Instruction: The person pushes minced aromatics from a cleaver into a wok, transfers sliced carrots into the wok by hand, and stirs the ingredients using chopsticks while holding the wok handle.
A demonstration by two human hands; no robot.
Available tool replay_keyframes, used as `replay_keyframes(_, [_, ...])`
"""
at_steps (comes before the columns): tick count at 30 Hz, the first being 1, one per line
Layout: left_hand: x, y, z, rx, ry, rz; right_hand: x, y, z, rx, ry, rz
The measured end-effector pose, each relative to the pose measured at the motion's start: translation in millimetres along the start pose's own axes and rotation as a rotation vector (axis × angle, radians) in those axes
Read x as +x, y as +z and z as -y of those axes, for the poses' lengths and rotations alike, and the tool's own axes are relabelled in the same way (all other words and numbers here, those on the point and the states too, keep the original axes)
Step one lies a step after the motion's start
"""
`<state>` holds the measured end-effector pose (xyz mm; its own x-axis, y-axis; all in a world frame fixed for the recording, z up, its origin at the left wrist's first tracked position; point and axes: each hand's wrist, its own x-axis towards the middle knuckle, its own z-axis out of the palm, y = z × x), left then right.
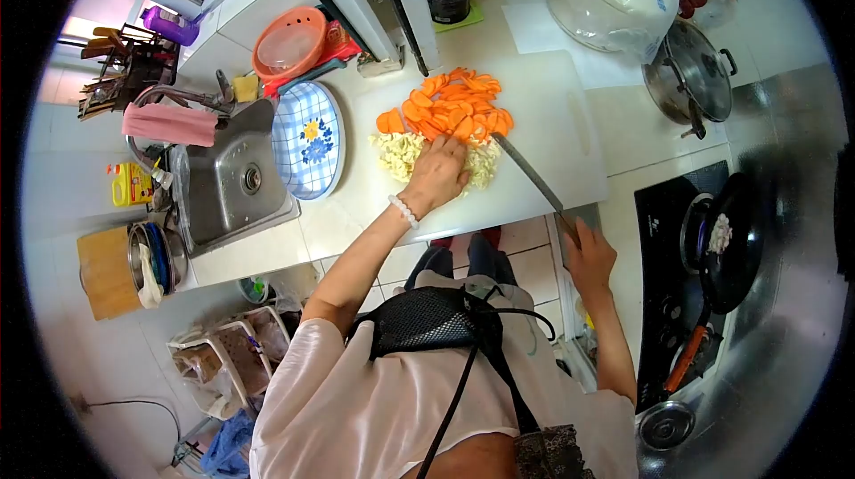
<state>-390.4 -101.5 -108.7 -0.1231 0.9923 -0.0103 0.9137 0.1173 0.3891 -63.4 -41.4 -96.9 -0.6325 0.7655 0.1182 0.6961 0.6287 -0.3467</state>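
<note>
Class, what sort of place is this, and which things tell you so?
Almost certainly a kitchen: there is a rectangular silver metal sink, a flat, glossy black stove and a heap of thin orange carrot slices.

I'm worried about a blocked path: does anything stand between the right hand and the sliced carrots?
Nothing visible does, apart from the knife the right hand holds, which points toward the sliced carrots. The left hand, at the pale chopped pieces, lies left of that path in the picture.
</note>
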Motion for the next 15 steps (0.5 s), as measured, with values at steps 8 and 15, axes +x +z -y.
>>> replay_keyframes(8, [-8, 3, 3, 0.019, 0.063, -0.01, -4, 2, 1, -0.106, -0.077, 0.079])
replay_keyframes(15, [-5, -5, 10, -0.205, 0.031, -0.078, 9, -3, -1, -0.036, -0.079, 0.011])
